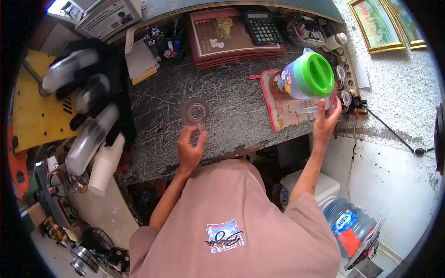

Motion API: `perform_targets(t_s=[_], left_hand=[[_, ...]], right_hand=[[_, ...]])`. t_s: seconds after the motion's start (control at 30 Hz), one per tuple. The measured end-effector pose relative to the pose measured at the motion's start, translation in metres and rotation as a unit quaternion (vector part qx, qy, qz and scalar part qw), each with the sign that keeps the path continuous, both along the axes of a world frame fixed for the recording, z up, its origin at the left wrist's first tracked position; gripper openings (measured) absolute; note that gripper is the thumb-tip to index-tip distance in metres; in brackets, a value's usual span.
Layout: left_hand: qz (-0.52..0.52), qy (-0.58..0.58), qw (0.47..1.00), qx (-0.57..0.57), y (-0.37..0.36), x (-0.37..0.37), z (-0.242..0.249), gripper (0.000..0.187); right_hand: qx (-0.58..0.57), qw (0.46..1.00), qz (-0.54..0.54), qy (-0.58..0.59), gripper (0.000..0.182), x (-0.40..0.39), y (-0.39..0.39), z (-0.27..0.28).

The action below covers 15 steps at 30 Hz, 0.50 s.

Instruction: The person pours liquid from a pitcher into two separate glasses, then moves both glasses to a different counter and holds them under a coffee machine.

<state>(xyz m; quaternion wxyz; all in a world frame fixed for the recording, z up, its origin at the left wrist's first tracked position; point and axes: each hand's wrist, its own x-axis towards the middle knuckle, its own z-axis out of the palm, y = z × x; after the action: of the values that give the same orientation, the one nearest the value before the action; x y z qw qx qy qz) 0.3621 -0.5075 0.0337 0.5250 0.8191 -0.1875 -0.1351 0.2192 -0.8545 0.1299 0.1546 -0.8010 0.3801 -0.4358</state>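
Observation:
A clear round cup or lid is on the scratched dark table, with my left hand at its near edge, thumb and fingers on its rim. To the right, my right hand is beside a jug with a green lid and flower pictures, its fingers around a small clear plastic thing just below the jug. That thing is partly hidden by the fingers. Under the jug lies a patterned cloth with a red edge.
A calculator lies on dark red books at the back. Stacked cups stand at the left. Small jars line the right edge. A large water bottle is at the lower right.

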Motion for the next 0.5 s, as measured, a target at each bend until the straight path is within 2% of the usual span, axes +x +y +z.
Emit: perform_targets(t_s=[0.03,0.07,0.13,0.17,0.23,0.33,0.43,0.47,0.5], left_hand=[[-0.008,-0.024,0.998,-0.056,-0.002,-0.001,0.000,0.017],[0.003,-0.024,0.998,-0.054,-0.004,-0.001,0.000,0.017],[-0.035,0.024,0.989,-0.138,-0.004,-0.002,-0.005,0.016],[-0.016,0.022,0.989,-0.144,0.000,-0.003,-0.008,0.016],[-0.059,0.059,0.987,-0.136,0.000,0.000,-0.012,0.018],[-0.072,0.038,0.988,-0.132,0.001,0.003,-0.017,0.019],[-0.064,0.023,0.985,-0.159,0.001,0.003,-0.023,0.019],[-0.051,0.024,0.986,-0.159,0.002,0.004,-0.023,0.019],[-0.063,0.033,0.986,-0.150,0.003,0.006,-0.019,0.020]], right_hand=[[0.138,0.981,0.098,-0.092,0.059,0.005,-0.010,-0.006],[0.274,0.925,0.194,-0.178,0.065,0.010,-0.016,-0.013],[0.282,0.919,0.188,-0.202,0.067,0.013,-0.019,-0.029],[0.283,0.916,0.169,-0.230,0.070,0.014,-0.022,-0.032],[0.259,0.907,0.202,-0.262,0.067,0.030,-0.008,-0.018],[0.253,0.906,0.143,-0.309,0.063,0.045,0.004,-0.017],[0.209,0.933,0.149,-0.250,0.060,0.052,-0.007,-0.013],[0.211,0.930,0.159,-0.254,0.049,0.053,-0.006,-0.011],[0.215,0.929,0.169,-0.249,0.049,0.054,-0.003,-0.006]])
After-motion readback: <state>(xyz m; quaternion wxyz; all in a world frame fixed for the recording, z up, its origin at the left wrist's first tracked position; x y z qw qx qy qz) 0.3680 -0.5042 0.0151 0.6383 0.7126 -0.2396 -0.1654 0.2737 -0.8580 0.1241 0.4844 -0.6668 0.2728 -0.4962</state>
